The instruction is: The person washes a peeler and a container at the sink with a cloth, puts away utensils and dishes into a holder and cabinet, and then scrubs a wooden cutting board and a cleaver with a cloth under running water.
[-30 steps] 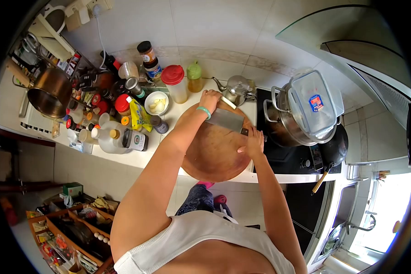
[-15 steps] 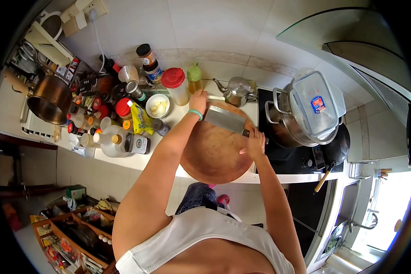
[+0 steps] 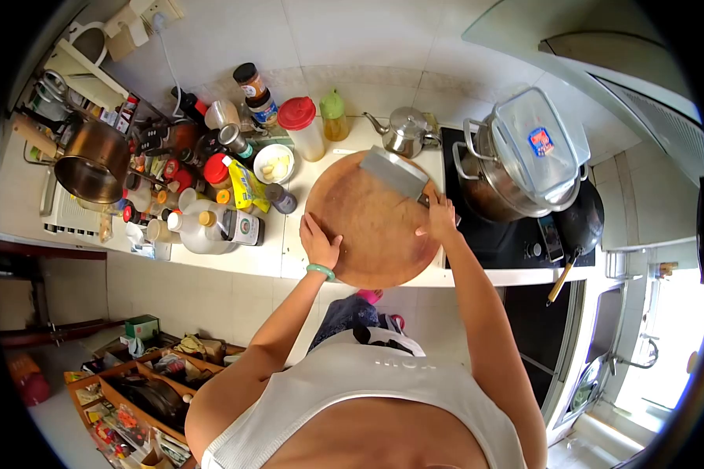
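A round wooden chopping board (image 3: 360,227) lies on the counter in front of me. My left hand (image 3: 321,244) holds its left edge, thumb on the top face and fingers along the rim. On the opposite side my right hand (image 3: 440,217) grips the right edge, with the thumb resting on the wood. A cleaver (image 3: 393,173) lies flat across the board's upper right part, its handle beside the right fingers. Whether those fingers touch the handle is hard to see. A white bowl (image 3: 274,164) of peeled garlic cloves stands beyond the board's left side.
Crowded to the left are bottles, jars and a yellow packet (image 3: 244,184). A metal kettle (image 3: 405,131) and a red-lidded container (image 3: 308,133) stand behind the board. Right of it, the stove (image 3: 485,248) carries a large steamer pot (image 3: 481,191) and a wok (image 3: 587,215).
My left hand has come from the board's far left rim, near a pale stick-like thing, down to its near left edge. The right hand stays at the right edge. My view has shifted.
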A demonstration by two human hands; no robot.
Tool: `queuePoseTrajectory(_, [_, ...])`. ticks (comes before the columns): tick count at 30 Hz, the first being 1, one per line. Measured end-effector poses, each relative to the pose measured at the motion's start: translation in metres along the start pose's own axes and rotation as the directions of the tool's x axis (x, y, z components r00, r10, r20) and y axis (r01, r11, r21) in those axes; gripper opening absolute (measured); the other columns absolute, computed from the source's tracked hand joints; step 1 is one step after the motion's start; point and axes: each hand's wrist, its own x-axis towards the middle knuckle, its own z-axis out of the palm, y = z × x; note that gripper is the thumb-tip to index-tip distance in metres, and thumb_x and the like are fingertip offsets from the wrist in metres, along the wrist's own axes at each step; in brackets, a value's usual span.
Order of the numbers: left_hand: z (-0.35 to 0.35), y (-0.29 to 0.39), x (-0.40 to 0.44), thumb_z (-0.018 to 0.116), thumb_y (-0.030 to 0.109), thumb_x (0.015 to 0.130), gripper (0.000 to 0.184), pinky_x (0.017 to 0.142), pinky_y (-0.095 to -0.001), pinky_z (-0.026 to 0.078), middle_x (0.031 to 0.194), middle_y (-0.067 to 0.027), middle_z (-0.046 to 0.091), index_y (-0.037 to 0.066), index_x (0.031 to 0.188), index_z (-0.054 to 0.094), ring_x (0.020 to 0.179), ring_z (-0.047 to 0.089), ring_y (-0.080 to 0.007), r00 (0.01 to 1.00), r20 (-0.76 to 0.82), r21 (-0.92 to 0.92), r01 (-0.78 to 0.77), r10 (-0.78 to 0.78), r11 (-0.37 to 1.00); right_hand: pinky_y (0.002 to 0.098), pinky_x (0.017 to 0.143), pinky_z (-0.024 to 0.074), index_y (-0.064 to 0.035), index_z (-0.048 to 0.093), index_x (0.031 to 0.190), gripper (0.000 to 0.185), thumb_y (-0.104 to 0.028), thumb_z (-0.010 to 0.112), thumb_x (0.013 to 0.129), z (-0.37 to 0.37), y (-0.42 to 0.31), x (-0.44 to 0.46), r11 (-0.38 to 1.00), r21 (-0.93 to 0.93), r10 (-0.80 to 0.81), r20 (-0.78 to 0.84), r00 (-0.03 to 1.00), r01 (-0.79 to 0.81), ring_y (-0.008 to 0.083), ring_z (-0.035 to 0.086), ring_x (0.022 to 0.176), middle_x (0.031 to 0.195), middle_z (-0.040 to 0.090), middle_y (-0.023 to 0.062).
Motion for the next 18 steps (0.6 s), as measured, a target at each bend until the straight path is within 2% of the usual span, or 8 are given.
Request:
queuePoseTrajectory(3, [-0.003,-0.004,0.003,0.081,0.009,0.061,0.1,0.104,-0.0453,0.028,0.135,-0.0243,0.033,-0.003,0.14,0.022,0.119,0.036,-0.0415,0.999,0.003,-0.065,0.038,-0.038,0.997,0.0438,0.099,0.0378,-0.004,0.029,0.136,0.116,-0.028,0.091,0.041,0.0,0.0,-0.002,0.999,0.036,-0.004,-0.006,1.0,0.004,0.039,0.042,0.118,0.13,0.042,0.022])
queuePoseTrajectory(5, [-0.01,-0.005,0.007,0.082,0.007,0.058,0.1,0.102,-0.042,0.031,0.13,-0.0216,0.037,-0.003,0.14,0.025,0.115,0.038,-0.0386,0.996,0.021,-0.038,0.082,-0.081,0.996,0.0437,0.099,0.0374,-0.0039,0.031,0.136,0.114,-0.027,0.091,0.042,0.001,0.0,-0.001,1.0,0.016,-0.001,-0.011,1.0,0.001,0.0392,0.043,0.117,0.13,0.042,0.0231])
queuePoseTrajectory(8, [-0.015,-0.013,0.01,0.083,0.002,0.054,0.103,0.101,-0.0351,0.034,0.12,-0.0178,0.041,-0.003,0.139,0.025,0.115,0.04,-0.034,0.978,0.067,-0.143,0.203,-0.195,0.969,0.0433,0.099,0.0372,-0.0035,0.033,0.135,0.111,-0.028,0.09,0.044,0.003,0.001,-0.003,1.0,0.009,-0.002,-0.003,1.0,0.002,0.0394,0.042,0.117,0.129,0.042,0.0237])
queuePoseTrajectory(11, [-0.017,-0.01,0.004,0.083,0.001,0.054,0.102,0.102,-0.0362,0.034,0.121,-0.0175,0.04,-0.003,0.139,0.026,0.114,0.04,-0.0345,0.969,0.071,-0.183,0.244,-0.235,0.952,0.0434,0.099,0.0372,-0.0026,0.033,0.135,0.11,-0.029,0.09,0.044,0.002,-0.003,-0.01,1.0,0.02,0.012,0.013,1.0,-0.012,0.0398,0.042,0.118,0.128,0.042,0.0237])
queuePoseTrajectory(15, [-0.022,-0.014,-0.006,0.082,0.0,0.053,0.104,0.102,-0.037,0.034,0.121,-0.0179,0.04,-0.004,0.139,0.025,0.114,0.04,-0.0347,0.97,0.088,-0.189,0.241,-0.228,0.952,0.0429,0.1,0.0367,-0.0031,0.031,0.136,0.114,-0.032,0.091,0.043,0.01,-0.005,-0.032,0.999,-0.005,0.048,0.041,0.998,-0.048,0.0383,0.041,0.118,0.132,0.039,0.0245])
queuePoseTrajectory(18, [-0.031,-0.016,-0.02,0.081,-0.002,0.053,0.104,0.102,-0.0371,0.035,0.124,-0.0183,0.04,-0.004,0.14,0.023,0.116,0.04,-0.0353,0.98,0.071,-0.127,0.193,-0.185,0.973,0.0421,0.099,0.0365,-0.0031,0.029,0.138,0.115,-0.033,0.09,0.045,0.02,-0.011,-0.062,0.997,-0.007,0.074,0.024,0.997,-0.074,0.0381,0.041,0.118,0.132,0.038,0.026])
